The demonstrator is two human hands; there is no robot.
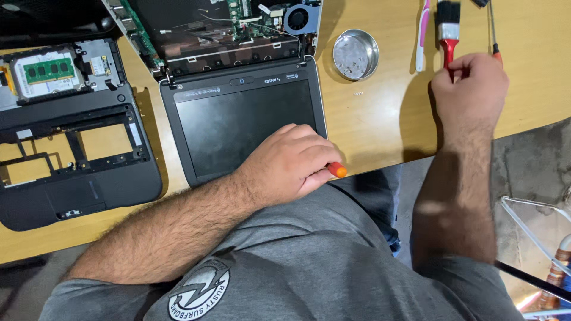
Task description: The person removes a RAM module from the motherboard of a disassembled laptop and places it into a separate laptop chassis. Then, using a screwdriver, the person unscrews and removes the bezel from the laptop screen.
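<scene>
Two hands in head view: my left hand (291,163) is clenched around an orange-handled tool (337,170) over the laptop screen (244,128) at the counter's (380,119) near edge; my right hand (470,89) grips the red-handled paintbrush (449,32) toward the far right edge, beside a round metal dish (355,54).

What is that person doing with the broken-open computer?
A person sits at a wooden table with a small laptop taken apart. The left hand rests on the dark screen and holds a tool with an orange tip. The right hand is on the red handle of a paintbrush. A little metal dish sits between them, and the laptop's removed cover lies off to the left.
</scene>
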